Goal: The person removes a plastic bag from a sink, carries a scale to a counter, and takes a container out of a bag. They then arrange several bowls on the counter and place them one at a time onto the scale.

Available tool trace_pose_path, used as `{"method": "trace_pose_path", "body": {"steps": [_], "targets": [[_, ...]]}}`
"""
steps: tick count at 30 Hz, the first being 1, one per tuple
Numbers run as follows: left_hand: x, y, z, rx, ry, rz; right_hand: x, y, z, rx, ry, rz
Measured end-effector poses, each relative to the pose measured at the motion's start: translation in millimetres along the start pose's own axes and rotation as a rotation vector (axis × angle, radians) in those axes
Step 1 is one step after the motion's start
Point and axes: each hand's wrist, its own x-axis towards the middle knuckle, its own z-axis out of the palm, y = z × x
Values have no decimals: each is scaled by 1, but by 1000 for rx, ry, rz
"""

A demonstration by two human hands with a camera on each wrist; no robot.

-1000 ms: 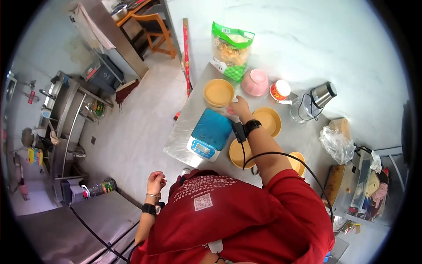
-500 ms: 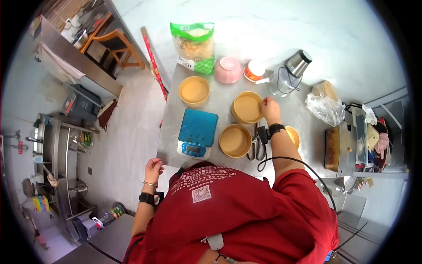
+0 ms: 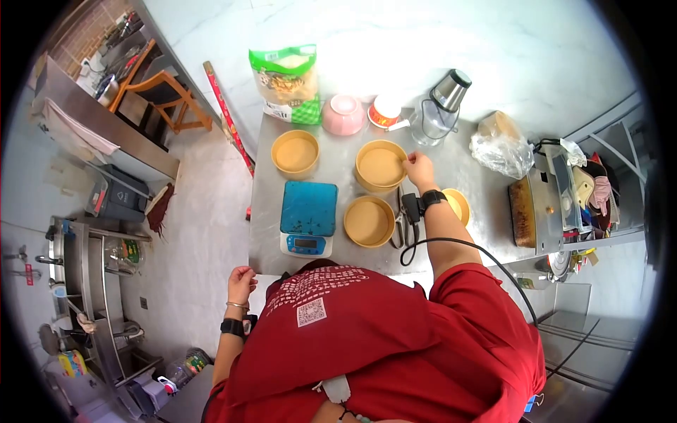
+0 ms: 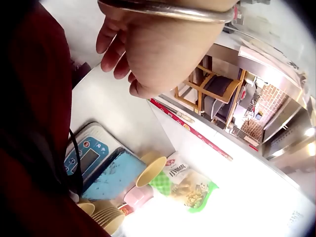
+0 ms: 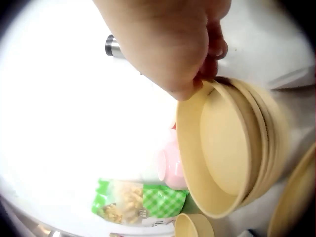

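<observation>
My right hand (image 3: 419, 170) pinches the near right rim of the top bowl in a stack of tan round bowls (image 3: 381, 162) at the middle of the metal table. The right wrist view shows several nested bowls (image 5: 224, 143) with the fingertips at the upper rim. Another tan bowl (image 3: 369, 221) sits closer to my body, and one more (image 3: 295, 152) stands behind the blue-topped kitchen scale (image 3: 309, 211). A further tan bowl (image 3: 458, 204) is partly covered by my right forearm. My left hand (image 3: 241, 285) hangs beside the table's left edge, fingers loosely curled, holding nothing.
Scissors (image 3: 400, 231) lie right of the nearer bowl. Along the wall stand a green-topped food bag (image 3: 288, 84), an upturned pink bowl (image 3: 343, 115), a red-and-white tub (image 3: 384, 111) and a blender (image 3: 438, 113). A plastic-wrapped item (image 3: 502, 148) lies at right. A black cable crosses my right arm.
My right hand has moved right, from beside the bowl behind the scale to the rim of the middle stack, where it stays over the last half second. The head view has shifted. My left hand stays idle.
</observation>
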Motion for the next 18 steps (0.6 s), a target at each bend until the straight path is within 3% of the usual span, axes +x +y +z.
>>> {"method": "trace_pose_path", "body": {"steps": [3,5,10,12,13,15,16,18], "targets": [[2,0,-1,-1,7,-2,0,10,-8,183,53,-30],[5,-3,-2,0,11,-5,1,21,-14,453,100,29],[10,-11,1,4,6,-14,-1,41,-45,712,76,177],[12,-13,1,9,9,-15,4,66,-55,599,257,209],[14,-15,1,12,12,-15,5,78,-62,600,258,209],[14,-16,0,17,14,-14,2,92,-78,296,255,409],[14,-17,0,21,17,-14,-1,100,-79,297,255,409],[13,-18,0,23,21,-25,-12,93,-83,-190,417,193]]}}
